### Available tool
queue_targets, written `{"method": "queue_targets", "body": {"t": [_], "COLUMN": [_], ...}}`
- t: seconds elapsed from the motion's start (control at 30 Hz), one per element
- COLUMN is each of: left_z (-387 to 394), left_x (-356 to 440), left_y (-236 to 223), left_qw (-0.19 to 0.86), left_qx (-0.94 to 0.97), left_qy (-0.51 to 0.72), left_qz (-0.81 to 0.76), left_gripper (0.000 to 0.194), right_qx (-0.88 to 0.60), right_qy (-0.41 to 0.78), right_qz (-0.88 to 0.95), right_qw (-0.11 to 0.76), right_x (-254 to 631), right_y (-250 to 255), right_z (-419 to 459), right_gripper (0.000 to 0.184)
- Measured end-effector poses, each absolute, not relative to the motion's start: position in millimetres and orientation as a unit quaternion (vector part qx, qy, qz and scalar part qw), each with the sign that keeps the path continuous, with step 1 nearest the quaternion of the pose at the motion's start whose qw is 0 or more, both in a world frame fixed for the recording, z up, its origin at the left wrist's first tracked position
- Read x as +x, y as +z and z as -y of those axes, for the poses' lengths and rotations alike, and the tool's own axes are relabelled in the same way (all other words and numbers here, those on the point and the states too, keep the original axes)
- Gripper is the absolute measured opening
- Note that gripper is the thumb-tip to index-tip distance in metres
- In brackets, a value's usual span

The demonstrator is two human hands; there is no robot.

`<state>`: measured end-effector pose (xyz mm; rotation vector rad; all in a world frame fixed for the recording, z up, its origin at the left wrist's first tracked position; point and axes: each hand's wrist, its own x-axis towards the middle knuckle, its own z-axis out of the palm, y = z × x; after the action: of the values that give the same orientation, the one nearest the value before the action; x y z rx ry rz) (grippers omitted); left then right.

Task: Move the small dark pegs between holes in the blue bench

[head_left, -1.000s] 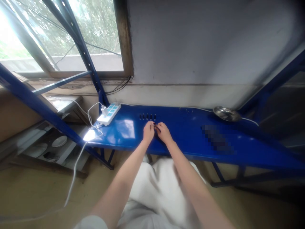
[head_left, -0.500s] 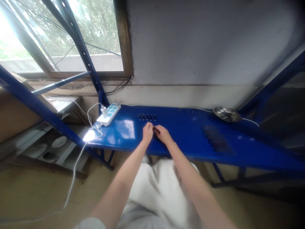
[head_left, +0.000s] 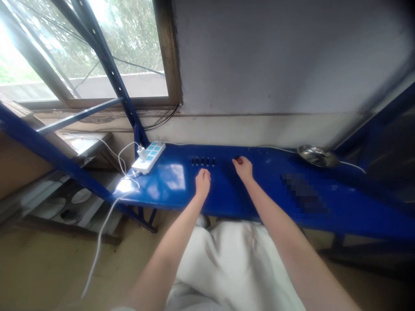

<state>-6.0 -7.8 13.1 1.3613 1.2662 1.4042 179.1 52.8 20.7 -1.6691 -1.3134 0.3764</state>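
Note:
My left hand rests on the blue metal shelf with its fingers curled in; I cannot make out anything in it. My right hand has reached further back on the shelf, its fingers pinched round a small dark piece that I cannot name. A row of several small dark pieces stands just behind my left hand, to the left of my right hand. A few tiny dark bits lie near the back edge beyond my right hand.
A white power strip with a plugged-in charger and white cable lies at the shelf's left end. A shallow metal dish sits at the back right. Blue rack beams cross the window on the left; lower shelves hold plates.
The two hands were together at the shelf's front over a small dark piece. Now they are apart: my right hand has moved back and to the right, my left has stayed put.

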Motion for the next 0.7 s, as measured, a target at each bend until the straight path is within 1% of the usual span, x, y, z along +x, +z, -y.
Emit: {"method": "queue_targets", "body": {"t": [0.17,0.3,0.43,0.7], "left_z": [7,6,8,8], "left_x": [-5,-4,-4,-5], "left_y": [13,16,19,17], "left_qw": [0.404,0.405,0.412,0.420], "left_qx": [0.534,0.534,0.534,0.531], "left_qy": [0.549,0.542,0.531,0.529], "left_qz": [-0.501,-0.506,-0.513,-0.511], "left_gripper": [0.027,0.026,0.027,0.027], "right_qx": [-0.734,-0.754,-0.751,-0.752], "right_qy": [0.127,0.118,0.120,0.112], "right_qz": [0.545,0.556,0.573,0.602], "right_qw": [0.386,0.331,0.304,0.243], "right_x": [214,223,224,226], "right_y": [10,0,-5,-3], "right_z": [-91,-105,-115,-126], "right_gripper": [0.012,0.014,0.016,0.012]}}
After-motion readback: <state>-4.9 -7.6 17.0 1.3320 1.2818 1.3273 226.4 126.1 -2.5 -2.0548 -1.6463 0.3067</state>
